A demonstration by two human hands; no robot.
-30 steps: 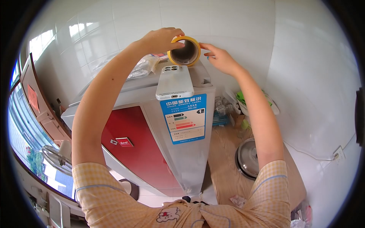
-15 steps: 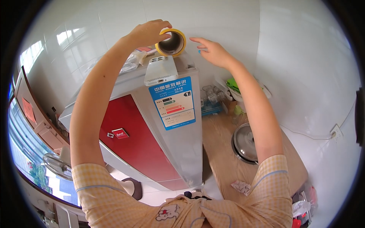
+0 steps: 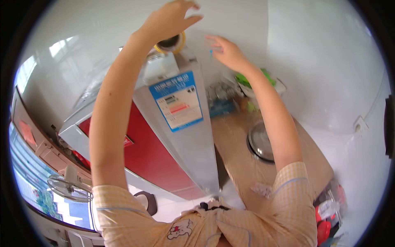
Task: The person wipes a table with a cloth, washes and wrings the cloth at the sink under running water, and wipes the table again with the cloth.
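A yellow tape roll (image 3: 180,44) rests on top of the fridge (image 3: 199,103), partly hidden behind my left wrist. My left hand (image 3: 170,20) is above the roll and apart from it, with thumb and fingers spread and nothing between them. To the right of the roll, my right hand (image 3: 226,51) hangs in the air, its fingers apart and empty. A pale phone (image 3: 161,68) lies in front of the roll at the fridge's top edge, blurred by motion. Below it, a blue and white energy label (image 3: 177,101) is stuck to the fridge.
Right of the fridge stands a wooden table (image 3: 230,144) with a round lidded pan (image 3: 261,142), glassware (image 3: 222,92) and a green item (image 3: 267,78) in a white basin. A fan (image 3: 70,187) is at the left by the window. A wall socket (image 3: 361,124) is at the right.
My left hand has let go of the tape roll and moved up from it. My right hand has drawn away from the roll. The view has shifted, so the fridge appears farther left.
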